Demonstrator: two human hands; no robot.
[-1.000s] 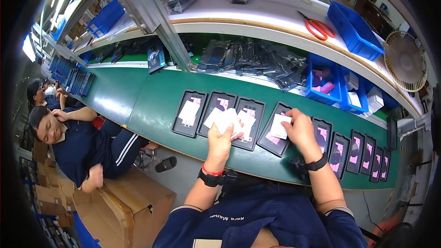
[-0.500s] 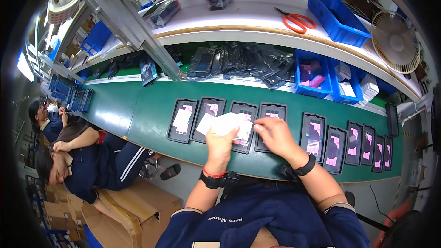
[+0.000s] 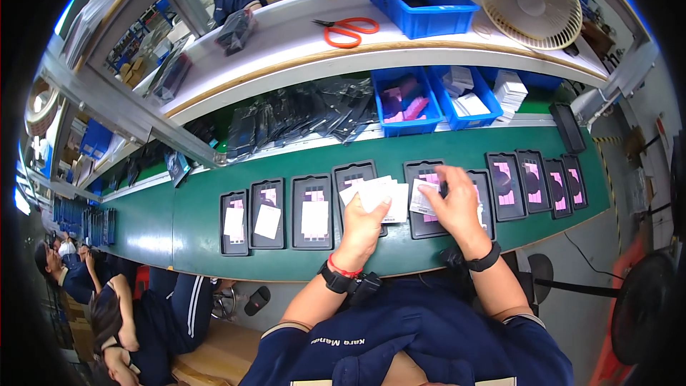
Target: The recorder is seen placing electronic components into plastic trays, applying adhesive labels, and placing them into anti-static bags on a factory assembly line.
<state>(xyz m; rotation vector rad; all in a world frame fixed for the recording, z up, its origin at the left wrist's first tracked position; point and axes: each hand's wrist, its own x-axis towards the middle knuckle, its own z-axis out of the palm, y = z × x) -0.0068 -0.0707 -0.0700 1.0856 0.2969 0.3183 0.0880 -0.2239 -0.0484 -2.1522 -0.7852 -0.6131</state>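
Note:
My left hand (image 3: 363, 230) is closed around a fanned stack of white cards (image 3: 389, 204), its thumb on top, over the fourth black tray (image 3: 345, 171) from the left. Pinched in my right hand (image 3: 459, 207) is a single white card (image 3: 421, 201) with small print, above the neighbouring black tray (image 3: 412, 171), partly hidden by the hand. Three black trays at the left each carry a white card (image 3: 314, 220) on top of pink and dark pieces. Farther right, several trays show pink and dark contents (image 3: 504, 182) with no card visible on them.
Behind the trays, blue bins hold pink pieces (image 3: 407, 104) and white card stacks (image 3: 470, 104), beside a pile of dark plastic packets (image 3: 300, 111). The upper shelf carries red-handled cutters (image 3: 350, 31), a blue bin (image 3: 421, 7) and a fan (image 3: 530, 3). Other people sit at the left.
The view has swung to the right along the row of trays. My right hand, earlier beside the stack with no clear card in it, now holds one card over a tray farther right.

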